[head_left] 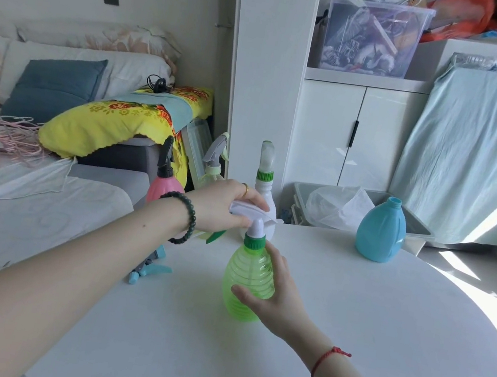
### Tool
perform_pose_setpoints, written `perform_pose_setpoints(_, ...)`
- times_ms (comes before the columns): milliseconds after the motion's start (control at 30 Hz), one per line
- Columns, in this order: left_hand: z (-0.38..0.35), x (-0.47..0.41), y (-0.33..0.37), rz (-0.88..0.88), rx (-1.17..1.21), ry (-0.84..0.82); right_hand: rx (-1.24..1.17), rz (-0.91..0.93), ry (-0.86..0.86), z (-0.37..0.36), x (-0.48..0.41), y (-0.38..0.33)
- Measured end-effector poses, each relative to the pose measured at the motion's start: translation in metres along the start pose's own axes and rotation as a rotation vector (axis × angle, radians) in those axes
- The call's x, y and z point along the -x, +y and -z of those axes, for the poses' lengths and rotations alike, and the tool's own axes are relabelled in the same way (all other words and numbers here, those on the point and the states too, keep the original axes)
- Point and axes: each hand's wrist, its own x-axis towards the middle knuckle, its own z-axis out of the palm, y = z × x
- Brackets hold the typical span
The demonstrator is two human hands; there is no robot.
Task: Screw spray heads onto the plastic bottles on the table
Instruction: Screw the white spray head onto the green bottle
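A ribbed green bottle (247, 282) stands upright in the middle of the white round table (346, 348). My right hand (276, 292) wraps its body from the right. A white spray head (252, 216) with a green collar sits on its neck, and my left hand (222, 205) grips the top of that head. A blue bottle (381, 230) with a bare open neck stands at the far right of the table. A loose light-blue spray head (148, 268) lies at the table's left edge.
Behind my left hand stand a pink bottle (164, 180) with a black head, a pale yellow-green bottle (213, 163) and a white bottle (265, 184) with a green collar. A grey bin (362, 213) sits beyond the table. A bed lies to the left.
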Motion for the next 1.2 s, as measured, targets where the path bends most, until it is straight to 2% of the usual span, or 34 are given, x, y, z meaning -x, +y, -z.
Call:
perform_pose_setpoints(200,-0.005,0.0,-0.005,-0.042,-0.046,0.038,0.047,-0.052,-0.032,0.011,-0.011,-0.01)
perform_pose_setpoints(333,-0.007,0.0,-0.007,-0.055,-0.033,0.041,-0.181,-0.035,0.012,0.012,-0.021,-0.029)
perform_pose_setpoints(433,-0.008,0.0,-0.008,-0.057,-0.037,0.042,-0.197,-0.015,0.061,0.009,-0.025,-0.036)
perform_pose_setpoints(533,-0.017,0.002,-0.014,-0.146,-0.055,0.104,-0.269,-0.007,0.103,0.005,-0.022,-0.038)
perform_pose_setpoints(600,-0.03,0.008,-0.021,-0.154,0.131,0.234,-0.274,-0.018,0.116,0.004,-0.022,-0.037)
perform_pose_setpoints(667,-0.043,0.019,-0.033,-0.03,0.433,0.354,-0.264,-0.038,0.136,0.002,-0.023,-0.035)
perform_pose_setpoints(700,-0.05,0.024,-0.041,0.053,0.548,0.358,-0.258,-0.057,0.157,0.001,-0.023,-0.034)
perform_pose_setpoints(800,-0.08,0.039,-0.067,0.221,0.572,0.211,-0.253,-0.097,0.199,0.0,-0.025,-0.031)
perform_pose_setpoints(900,-0.11,0.043,-0.076,0.22,0.574,0.075,-0.285,-0.117,0.209,-0.001,-0.026,-0.033)
perform_pose_setpoints(1200,-0.127,0.045,-0.078,0.188,0.698,0.12,-0.565,-0.093,0.129,0.01,-0.021,-0.029)
